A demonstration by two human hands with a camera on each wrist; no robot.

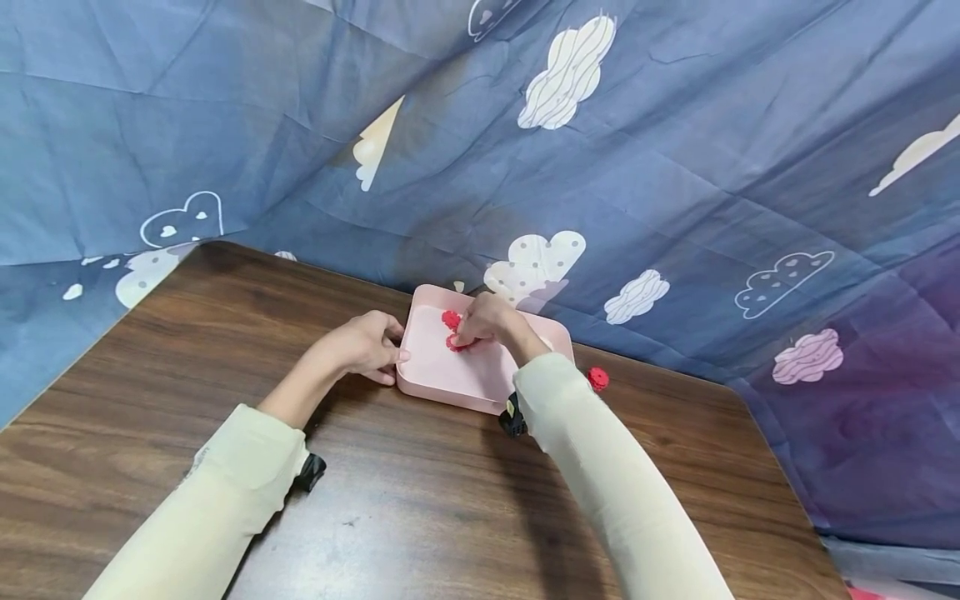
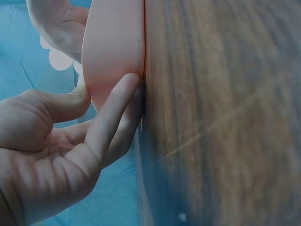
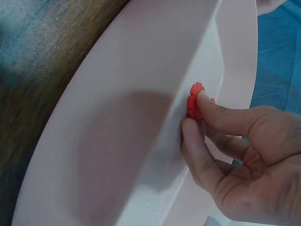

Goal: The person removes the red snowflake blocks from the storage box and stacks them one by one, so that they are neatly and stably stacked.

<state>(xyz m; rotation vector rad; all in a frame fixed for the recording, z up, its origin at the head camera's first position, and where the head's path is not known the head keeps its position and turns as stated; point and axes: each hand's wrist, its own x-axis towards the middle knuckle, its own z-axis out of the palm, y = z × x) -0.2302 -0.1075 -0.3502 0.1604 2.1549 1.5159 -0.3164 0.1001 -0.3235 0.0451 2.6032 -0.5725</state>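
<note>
A shallow pink tray [image 1: 450, 385] lies on the wooden table. At its left end my left hand [image 1: 365, 346] grips the side, with the thumb at the rim and fingers against the outer wall [image 2: 115, 47]. My right hand [image 1: 486, 320] reaches into the tray. Its thumb and fingers pinch a small red scalloped piece [image 3: 193, 104] low over the tray floor. Just behind it, a second red piece [image 1: 451, 319] lies in the tray. Part of the pinched piece is hidden by the fingers.
Another red piece [image 1: 597, 378] sits on the table [image 1: 390, 500] just right of the tray. Behind the table's back edge hangs a blue cloth [image 1: 450, 167] with cloud prints. A small pale spot shows inside the tray's right end, too unclear to name.
</note>
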